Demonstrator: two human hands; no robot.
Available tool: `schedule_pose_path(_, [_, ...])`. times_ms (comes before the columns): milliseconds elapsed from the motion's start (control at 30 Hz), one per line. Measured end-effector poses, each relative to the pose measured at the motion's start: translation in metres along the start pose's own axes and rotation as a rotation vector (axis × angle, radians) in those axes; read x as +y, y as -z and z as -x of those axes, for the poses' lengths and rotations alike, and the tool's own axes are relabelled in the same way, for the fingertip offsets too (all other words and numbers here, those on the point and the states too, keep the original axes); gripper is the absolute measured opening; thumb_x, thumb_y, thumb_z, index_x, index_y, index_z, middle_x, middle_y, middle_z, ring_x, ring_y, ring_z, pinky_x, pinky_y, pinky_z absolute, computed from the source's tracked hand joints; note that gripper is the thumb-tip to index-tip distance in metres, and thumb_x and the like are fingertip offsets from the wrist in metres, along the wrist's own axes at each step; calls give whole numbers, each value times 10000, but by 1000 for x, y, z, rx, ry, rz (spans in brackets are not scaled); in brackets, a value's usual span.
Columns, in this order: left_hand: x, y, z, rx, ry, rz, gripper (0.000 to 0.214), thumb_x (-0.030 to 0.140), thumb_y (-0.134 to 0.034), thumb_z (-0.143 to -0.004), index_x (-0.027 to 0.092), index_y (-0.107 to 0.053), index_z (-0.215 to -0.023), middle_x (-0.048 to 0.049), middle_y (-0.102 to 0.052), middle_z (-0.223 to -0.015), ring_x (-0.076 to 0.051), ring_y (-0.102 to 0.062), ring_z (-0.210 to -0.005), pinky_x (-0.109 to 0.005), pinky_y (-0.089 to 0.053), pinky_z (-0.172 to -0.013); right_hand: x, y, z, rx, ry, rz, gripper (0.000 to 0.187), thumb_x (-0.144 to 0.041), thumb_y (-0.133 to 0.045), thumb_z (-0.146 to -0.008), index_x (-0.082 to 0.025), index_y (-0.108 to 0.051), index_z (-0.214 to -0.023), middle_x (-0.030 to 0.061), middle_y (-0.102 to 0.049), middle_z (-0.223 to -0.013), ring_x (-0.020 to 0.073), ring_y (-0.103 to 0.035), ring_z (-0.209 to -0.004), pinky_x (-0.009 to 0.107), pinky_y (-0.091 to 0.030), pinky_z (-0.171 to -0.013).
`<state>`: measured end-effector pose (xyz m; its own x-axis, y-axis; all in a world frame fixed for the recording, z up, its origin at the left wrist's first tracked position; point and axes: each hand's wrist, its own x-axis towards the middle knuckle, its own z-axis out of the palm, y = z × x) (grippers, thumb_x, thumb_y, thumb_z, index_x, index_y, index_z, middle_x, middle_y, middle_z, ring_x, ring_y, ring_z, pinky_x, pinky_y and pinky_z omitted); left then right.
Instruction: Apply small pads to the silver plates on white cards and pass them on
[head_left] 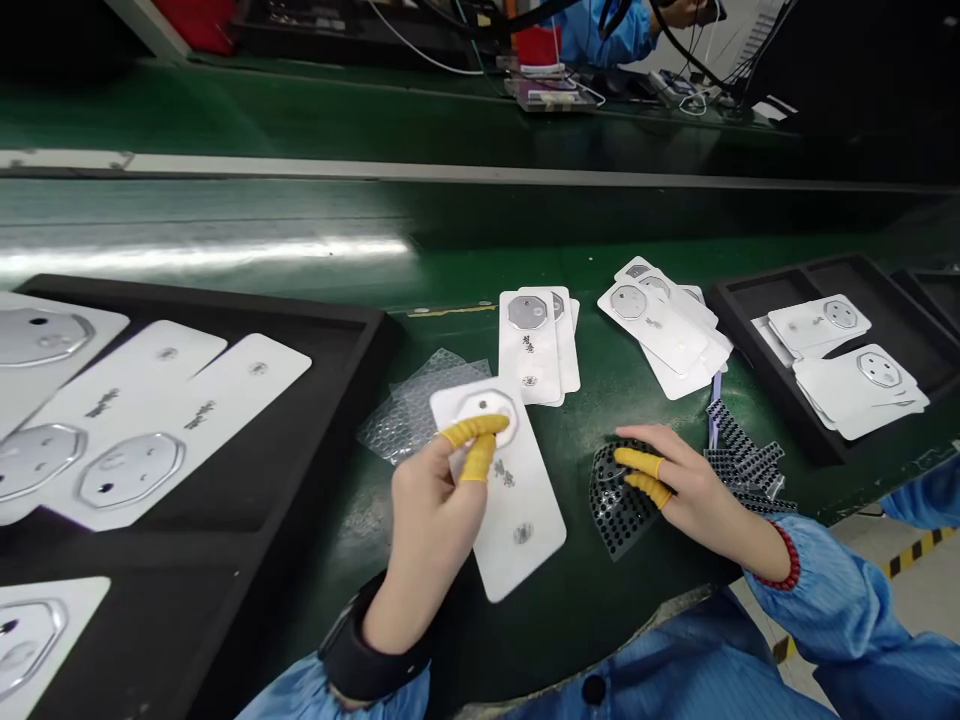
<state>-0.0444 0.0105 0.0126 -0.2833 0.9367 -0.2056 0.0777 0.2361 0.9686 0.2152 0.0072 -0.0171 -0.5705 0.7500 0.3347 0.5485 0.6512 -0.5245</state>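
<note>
My left hand [441, 505], with yellow finger cots on thumb and index finger, is closed in a pinch over the octagonal recess of a white panel [529, 505]. Whatever lies between those fingertips is too small to make out. The panel has dark printed characters and a round mark near its lower end. My right hand [686, 490], also wearing yellow finger cots, grips a clear sheet of black round dots [616, 515], which bends up under the fingers. Close by on the right are more strips of black dots [746, 460].
Bubble wrap [427, 395] lies behind my left hand. White panels are stacked at the centre [531, 360] and right [667, 330]. Black trays with panels stand left [315, 400] and right [810, 400]. Beyond the ledge, a person's blue sleeve [600, 35] shows.
</note>
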Motion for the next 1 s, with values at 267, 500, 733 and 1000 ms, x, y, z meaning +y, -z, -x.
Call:
schedule_pose_path(267, [-10, -37, 22, -545, 136, 175, 254, 344, -750, -751, 130, -771, -884, -87, -768, -824, -226, -689, -713, -303, -547, -671, -12, 29, -26, -53, 92, -77, 315, -124, -519, -943, -137, -523, -1258, 156, -491, -1348, 221, -439, -1315, 449, -472, -1067])
schedule_pose_path(500, [-10, -39, 26, -485, 281, 336, 238, 341, -833, -658, 135, -766, -755, -44, -742, -680, -162, -648, -572, -257, -526, -594, -23, 9, -32, 65, 172, -58, 144, -87, -533, -919, -143, -602, -1032, 104, -596, -1044, 183, -578, -998, 442, -535, -942])
schedule_pose_path(733, [-12, -38, 28, -496, 380, 398, 264, 368, -840, -652, 135, -777, -759, -40, -731, -651, -150, -637, -577, -228, -493, -569, -21, -5, -30, 79, 270, 50, 146, -43, -444, -935, -118, -569, -945, 134, -607, -1028, 179, -591, -948, 326, -589, -745])
schedule_pose_path(1000, [-13, -34, 30, -578, 480, 510, 204, 347, -781, -746, 148, -789, -793, -65, -761, -735, -127, -642, -591, -221, -518, -642, -18, -5, -27, 100, 308, 26, 165, -26, -528, -898, -81, -579, -1045, 144, -641, -1048, 198, -609, -1003, 359, -593, -837])
